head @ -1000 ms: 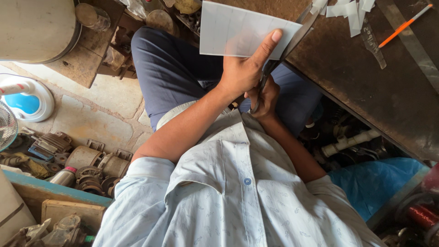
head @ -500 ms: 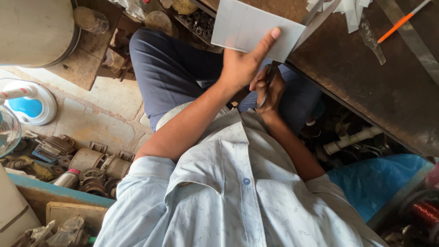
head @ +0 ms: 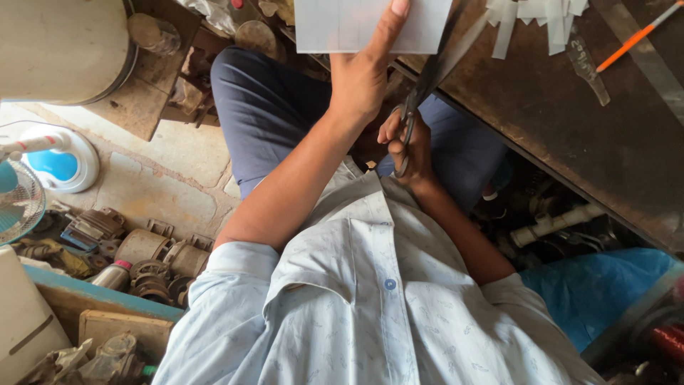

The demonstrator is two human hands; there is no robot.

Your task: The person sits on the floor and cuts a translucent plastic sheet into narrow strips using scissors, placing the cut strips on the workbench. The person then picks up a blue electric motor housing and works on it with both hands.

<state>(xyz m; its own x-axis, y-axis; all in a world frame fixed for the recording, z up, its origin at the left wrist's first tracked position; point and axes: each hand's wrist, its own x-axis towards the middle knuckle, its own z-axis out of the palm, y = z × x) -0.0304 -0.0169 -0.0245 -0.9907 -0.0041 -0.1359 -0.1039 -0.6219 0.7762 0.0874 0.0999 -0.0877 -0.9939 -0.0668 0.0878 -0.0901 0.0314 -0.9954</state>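
A sheet of white paper was held up by the left hand, with the thumb pressed flat against its near face and the other fingers hidden behind it. The sheet was seen at the top edge of the view, just above that hand, and faint straight lines ran down it. A pair of scissors was gripped by the right hand, just to the right of and below the left hand; the fingers were closed through the loops of the handles. The blades were pointed upward toward the right edge of the sheet, and whether they touched the paper could not be told.

To the right of both hands, a dark desk was seen, and on it, beyond the scissor tips, a small heap of white paper strips was lying. Farther right on the desk an orange pencil was laid at a slant. Below the hands, the lap in dark blue trousers and a pale buttoned shirt were visible. Well to the left of the left hand, a white fan base and a cluster of rusty metal parts were resting on the floor.
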